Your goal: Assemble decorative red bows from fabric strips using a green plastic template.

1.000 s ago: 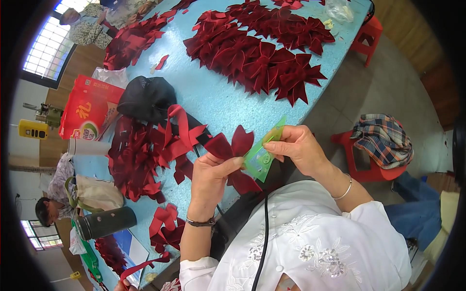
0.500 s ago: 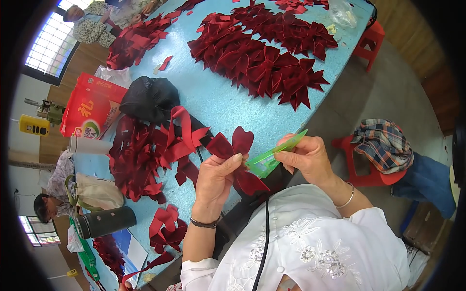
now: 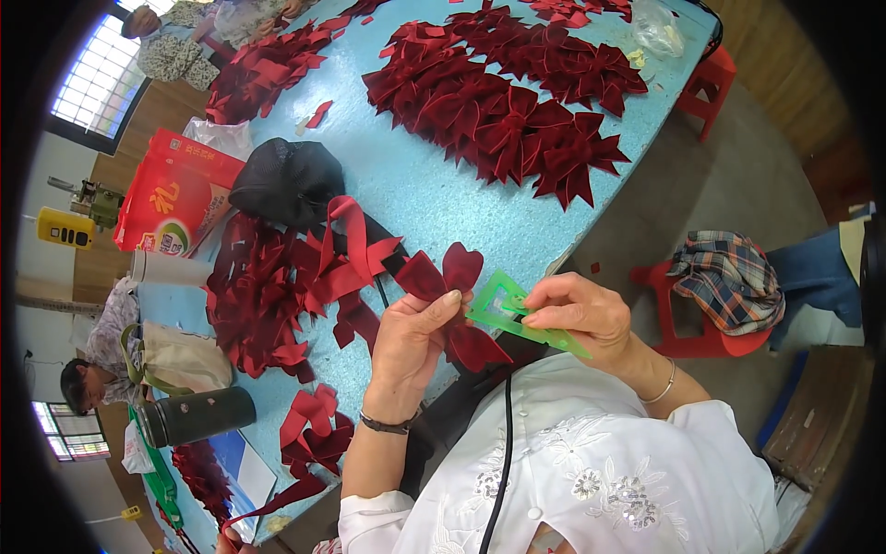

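My left hand (image 3: 411,337) pinches a dark red velvet bow (image 3: 475,345) at its middle, thumb on top, the loops and tails spreading out past the fingers. In my right hand (image 3: 581,314) is a flat, bright green plastic tool (image 3: 503,300) with a cut-out, held between thumb and fingers. Its narrow tip reaches the centre of the bow, beside my left thumb; whether it touches or is inside a fold is hidden. Loose red ribbon strips (image 3: 351,245) and a heap of red velvet pieces (image 3: 249,305) lie left of my left hand.
Rows of finished-looking red bows (image 3: 498,120) cover the far side of the blue table (image 3: 415,203). At left stand a black bag (image 3: 288,185), a red packet (image 3: 175,194), a dark green bottle (image 3: 203,415) and a white cup (image 3: 171,269). A red stool (image 3: 678,342) is at right. Other people sit beyond.
My right hand has turned the green tool, so its flat face now shows and its back end points down to the right. The left hand and bow have hardly moved.
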Motion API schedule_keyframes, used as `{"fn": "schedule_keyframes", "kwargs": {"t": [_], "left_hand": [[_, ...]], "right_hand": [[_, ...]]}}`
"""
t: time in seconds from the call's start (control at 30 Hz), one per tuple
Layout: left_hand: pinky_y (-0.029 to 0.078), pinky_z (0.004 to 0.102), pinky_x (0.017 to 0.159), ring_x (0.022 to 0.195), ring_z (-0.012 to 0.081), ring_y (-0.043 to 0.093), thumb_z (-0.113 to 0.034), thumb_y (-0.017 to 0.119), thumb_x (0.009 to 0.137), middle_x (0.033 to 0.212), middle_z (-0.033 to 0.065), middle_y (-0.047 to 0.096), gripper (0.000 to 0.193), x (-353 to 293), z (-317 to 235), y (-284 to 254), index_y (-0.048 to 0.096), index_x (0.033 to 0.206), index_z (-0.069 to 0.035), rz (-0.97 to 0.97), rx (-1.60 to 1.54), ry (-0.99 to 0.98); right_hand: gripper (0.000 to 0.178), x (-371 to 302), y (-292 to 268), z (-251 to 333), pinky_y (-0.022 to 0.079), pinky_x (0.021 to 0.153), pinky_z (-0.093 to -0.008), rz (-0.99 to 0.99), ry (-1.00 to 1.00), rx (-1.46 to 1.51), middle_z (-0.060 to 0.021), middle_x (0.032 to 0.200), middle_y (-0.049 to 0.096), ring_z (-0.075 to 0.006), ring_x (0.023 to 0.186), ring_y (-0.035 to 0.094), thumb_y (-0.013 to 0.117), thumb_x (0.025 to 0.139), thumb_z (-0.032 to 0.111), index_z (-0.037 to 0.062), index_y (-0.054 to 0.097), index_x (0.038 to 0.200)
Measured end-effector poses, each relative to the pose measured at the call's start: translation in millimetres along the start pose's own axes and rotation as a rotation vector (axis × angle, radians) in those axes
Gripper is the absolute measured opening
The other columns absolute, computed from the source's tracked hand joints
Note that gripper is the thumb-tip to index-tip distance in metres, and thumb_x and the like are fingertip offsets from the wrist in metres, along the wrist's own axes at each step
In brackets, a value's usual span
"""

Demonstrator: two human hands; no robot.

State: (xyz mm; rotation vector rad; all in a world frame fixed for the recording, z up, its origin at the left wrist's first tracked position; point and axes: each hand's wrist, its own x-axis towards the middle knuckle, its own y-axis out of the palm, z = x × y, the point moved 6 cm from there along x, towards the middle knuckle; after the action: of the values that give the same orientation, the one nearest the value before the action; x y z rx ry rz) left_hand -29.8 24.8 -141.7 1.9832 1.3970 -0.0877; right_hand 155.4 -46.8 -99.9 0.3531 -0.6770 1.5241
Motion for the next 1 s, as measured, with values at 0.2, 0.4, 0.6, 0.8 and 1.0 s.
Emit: {"fn": "schedule_keyframes", "kwargs": {"t": [0.2, 0.4, 0.6, 0.8, 1.0], "left_hand": [[0.048, 0.0307, 0.082, 0.086, 0.0202, 0.063, -0.003, 0.063, 0.082, 0.092, 0.0151, 0.066, 0.013, -0.3, 0.0, -2.3, 0.062, 0.091, 0.006, -0.044, -0.010, -0.004], [0.048, 0.0310, 0.083, 0.088, 0.0200, 0.063, -0.001, 0.064, 0.080, 0.094, 0.0149, 0.065, 0.014, -1.5, -2.3, -2.0, 0.061, 0.093, 0.006, -0.038, -0.019, -0.011], [0.048, 0.0307, 0.084, 0.090, 0.0195, 0.062, 0.003, 0.065, 0.077, 0.095, 0.0141, 0.065, 0.017, -1.7, -5.8, -5.4, 0.061, 0.094, 0.005, -0.021, 0.125, -0.021], [0.048, 0.0298, 0.083, 0.088, 0.0180, 0.062, 0.007, 0.065, 0.075, 0.095, 0.0131, 0.065, 0.021, -1.9, -8.1, -1.3, 0.061, 0.096, 0.005, 0.015, 0.107, -0.010], [0.047, 0.0289, 0.082, 0.086, 0.0166, 0.062, 0.009, 0.063, 0.074, 0.096, 0.0115, 0.065, 0.025, 0.9, -6.8, -4.9, 0.060, 0.098, 0.004, -0.027, 0.064, 0.030]], "right_hand": [[0.026, -2.8, 6.8, 0.8, 0.053, 0.064, -0.0253, -0.004, -0.093, -0.054, -0.0145, 0.096, 0.059, -0.0192, 0.077, 0.062, 0.070, 0.068, -0.005, 0.0016, 0.066, 0.092], [0.027, -4.4, 12.5, 0.6, 0.053, 0.062, -0.0260, 0.050, -0.172, -0.155, -0.0154, 0.097, 0.058, -0.0216, 0.074, 0.063, 0.072, 0.066, -0.003, 0.0010, 0.065, 0.091], [0.027, -4.3, 15.7, -0.7, 0.052, 0.060, -0.0261, 0.048, -0.206, -0.182, -0.0153, 0.096, 0.058, -0.0216, 0.073, 0.063, 0.073, 0.065, -0.002, 0.0002, 0.065, 0.091], [0.027, -5.2, 19.7, -3.6, 0.053, 0.061, -0.0265, 0.055, -0.192, -0.170, -0.0162, 0.099, 0.058, -0.0218, 0.073, 0.063, 0.071, 0.066, -0.004, -0.0007, 0.065, 0.091], [0.030, -9.4, 23.2, -11.9, 0.053, 0.070, -0.0281, 0.029, -0.012, -0.087, -0.0165, 0.106, 0.057, -0.0220, 0.077, 0.064, 0.061, 0.072, -0.010, -0.0027, 0.061, 0.101]]}}
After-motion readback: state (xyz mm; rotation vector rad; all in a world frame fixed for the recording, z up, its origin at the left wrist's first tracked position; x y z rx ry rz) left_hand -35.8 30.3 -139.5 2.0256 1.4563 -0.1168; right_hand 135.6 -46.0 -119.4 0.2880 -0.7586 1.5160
